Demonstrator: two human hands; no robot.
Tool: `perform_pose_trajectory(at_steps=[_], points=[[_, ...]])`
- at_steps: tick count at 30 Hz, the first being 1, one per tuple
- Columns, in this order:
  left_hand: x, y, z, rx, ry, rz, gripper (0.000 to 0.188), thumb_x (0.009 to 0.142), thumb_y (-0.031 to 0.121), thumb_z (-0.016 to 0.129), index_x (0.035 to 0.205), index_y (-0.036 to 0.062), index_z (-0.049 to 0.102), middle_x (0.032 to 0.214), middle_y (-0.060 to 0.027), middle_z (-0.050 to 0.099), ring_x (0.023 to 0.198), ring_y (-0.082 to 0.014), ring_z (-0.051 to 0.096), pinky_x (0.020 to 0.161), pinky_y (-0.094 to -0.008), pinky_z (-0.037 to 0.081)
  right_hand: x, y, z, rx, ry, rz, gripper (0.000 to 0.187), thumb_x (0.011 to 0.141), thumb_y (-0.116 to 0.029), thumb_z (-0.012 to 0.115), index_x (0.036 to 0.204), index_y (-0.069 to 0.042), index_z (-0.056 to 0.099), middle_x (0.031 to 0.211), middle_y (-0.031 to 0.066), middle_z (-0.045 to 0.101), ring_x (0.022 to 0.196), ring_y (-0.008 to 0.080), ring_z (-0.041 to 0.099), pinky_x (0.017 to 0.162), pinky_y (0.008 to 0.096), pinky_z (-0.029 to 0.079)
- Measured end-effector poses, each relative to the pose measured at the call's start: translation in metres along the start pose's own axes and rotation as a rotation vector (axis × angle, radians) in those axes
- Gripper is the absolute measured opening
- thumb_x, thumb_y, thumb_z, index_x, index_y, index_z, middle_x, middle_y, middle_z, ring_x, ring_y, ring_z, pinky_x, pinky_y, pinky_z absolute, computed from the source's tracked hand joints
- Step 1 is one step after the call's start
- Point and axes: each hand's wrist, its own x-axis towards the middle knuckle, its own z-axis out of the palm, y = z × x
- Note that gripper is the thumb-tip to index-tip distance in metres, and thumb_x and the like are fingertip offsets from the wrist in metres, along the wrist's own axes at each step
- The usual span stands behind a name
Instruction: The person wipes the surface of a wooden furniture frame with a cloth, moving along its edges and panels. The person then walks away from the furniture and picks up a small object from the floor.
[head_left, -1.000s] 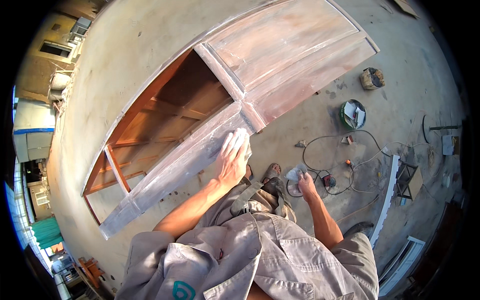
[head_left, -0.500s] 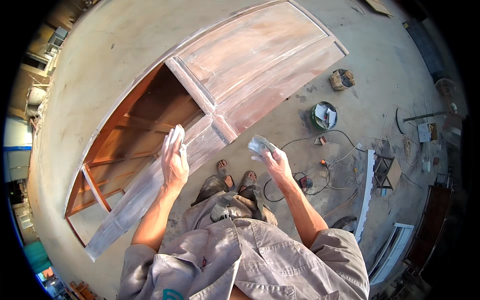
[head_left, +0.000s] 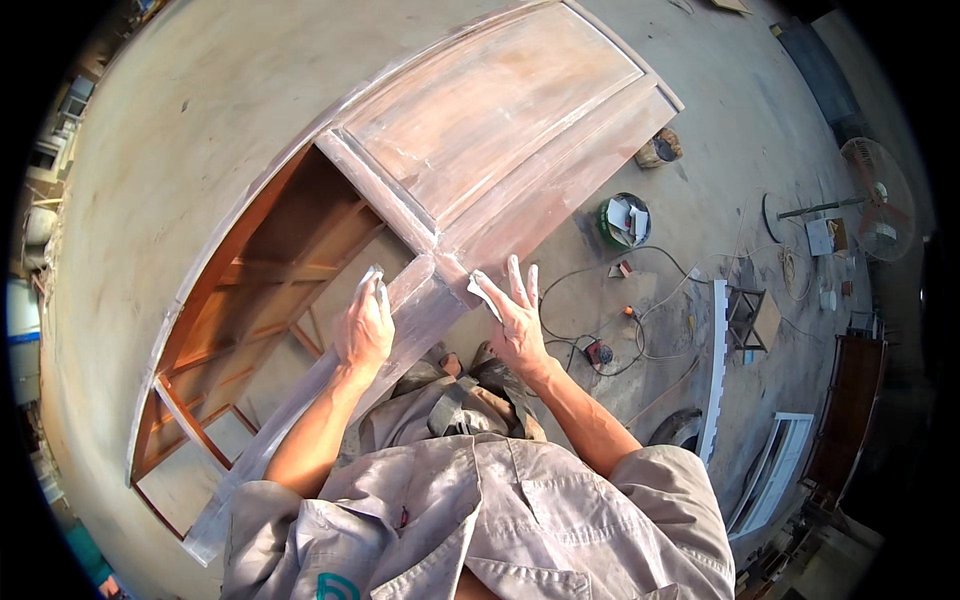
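A large wooden cabinet (head_left: 490,120), dusted white over reddish-brown wood, lies in front of me with a panelled section and an open brown interior. Over its near frame, my left hand (head_left: 364,330) is closed with its fingers pressed together. Something small and greyish-white shows at those fingertips; its kind cannot be made out. My right hand (head_left: 518,330) pinches a folded piece of sandpaper (head_left: 485,296), pale with dust, beside the frame joint (head_left: 440,262). Its other fingers are stretched out and powdered white. Whether the sandpaper touches the wood is hard to tell.
To the right, a dark green bucket (head_left: 606,226) with white pieces and a worn container (head_left: 658,148) stand on the floor. Cables (head_left: 655,250) loop around a red tool (head_left: 598,352). Farther right are a long white strip (head_left: 714,380), a stool (head_left: 765,318) and a standing fan (head_left: 880,195).
My right hand has moved left to the cabinet's frame joint, its fingers spreading around the sandpaper. My left hand has shifted slightly right, and its fingers have drawn in. The view has shifted a little.
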Motion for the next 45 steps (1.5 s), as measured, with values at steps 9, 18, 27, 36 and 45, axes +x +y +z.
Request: perform_pose_trajectory(at_steps=[9,18,27,36,45], points=[[0.004,0.009,-0.007,0.021,0.019,0.015,0.028,0.106,0.018,0.054,0.125,0.0016,0.066,0.122,-0.0193,0.072,0.102,-0.0384,0.073,0.084,-0.0441,0.06,0.004,-0.004,0.004,-0.108,-0.079,-0.015,0.071,0.077,0.011,0.053,0.146,-0.005,0.055,0.147,0.0093,0.06,0.155,0.0455,0.026,0.125,0.0699,0.005],[0.005,0.01,0.006,0.071,0.013,-0.17,0.033,0.108,0.025,0.051,0.13,0.005,0.065,0.122,-0.0174,0.072,0.107,-0.0377,0.071,0.087,-0.0447,0.059,0.02,0.01,-0.026,-0.119,-0.277,-0.145,0.076,0.078,0.004,0.057,0.152,-0.002,0.046,0.149,0.0123,0.057,0.154,0.0435,0.029,0.125,0.0703,0.003],[0.0,0.01,0.016,0.161,0.128,-0.237,0.036,0.101,0.019,0.058,0.134,0.0061,0.063,0.125,-0.0175,0.071,0.106,-0.039,0.071,0.088,-0.0471,0.059,0.126,0.101,-0.107,-0.094,-0.492,-0.803,0.08,0.075,-0.006,0.07,0.152,-0.013,0.051,0.136,0.0073,0.068,0.151,0.0359,0.039,0.127,0.0613,0.024],[-0.001,0.022,0.02,0.218,0.26,-0.371,0.032,0.098,0.024,0.062,0.126,0.0097,0.069,0.125,-0.0111,0.072,0.102,-0.0383,0.07,0.089,-0.0464,0.058,0.261,0.173,-0.153,-0.341,-0.945,-1.142,0.092,0.075,-0.013,0.075,0.16,-0.019,0.04,0.123,0.0121,0.073,0.156,0.031,0.03,0.13,0.061,0.017],[-0.004,0.022,0.024,0.26,0.321,-0.357,0.027,0.095,0.023,0.066,0.118,0.01,0.068,0.117,-0.0099,0.073,0.097,-0.0361,0.071,0.082,-0.0461,0.058,0.266,0.145,-0.103,-0.223,-1.022,-1.343,0.093,0.076,-0.022,0.078,0.161,-0.025,0.04,0.153,-0.0015,0.056,0.159,0.0305,0.025,0.131,0.0587,0.018]])
